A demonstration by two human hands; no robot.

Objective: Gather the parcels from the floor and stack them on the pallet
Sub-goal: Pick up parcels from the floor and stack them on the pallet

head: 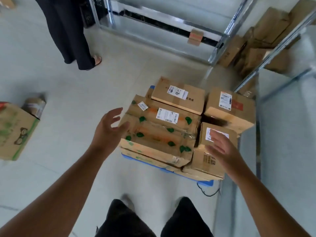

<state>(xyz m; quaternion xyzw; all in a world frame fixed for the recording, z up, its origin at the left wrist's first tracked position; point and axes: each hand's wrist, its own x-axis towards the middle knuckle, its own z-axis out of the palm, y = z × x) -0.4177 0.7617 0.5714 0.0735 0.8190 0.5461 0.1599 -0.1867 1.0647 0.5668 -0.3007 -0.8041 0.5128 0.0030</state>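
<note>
We are standing over the blue pallet (207, 183), which is lying on the pale floor (68, 82) and is almost hidden under stacked cardboard parcels. Our left hand (109, 129) is hovering just beside the leaf-printed parcel (159, 135), fingers spread wide and holding nothing. Our right hand (222, 147) is reaching flat, fingers straight, over the small labelled parcel (220, 134); we cannot tell if it is touching. Behind them, two more labelled parcels (177, 98) are sitting. One green-printed parcel (15, 132) is waiting on the floor, well apart at left. Another person's dark trousers (68, 31) are showing at the top.
</note>
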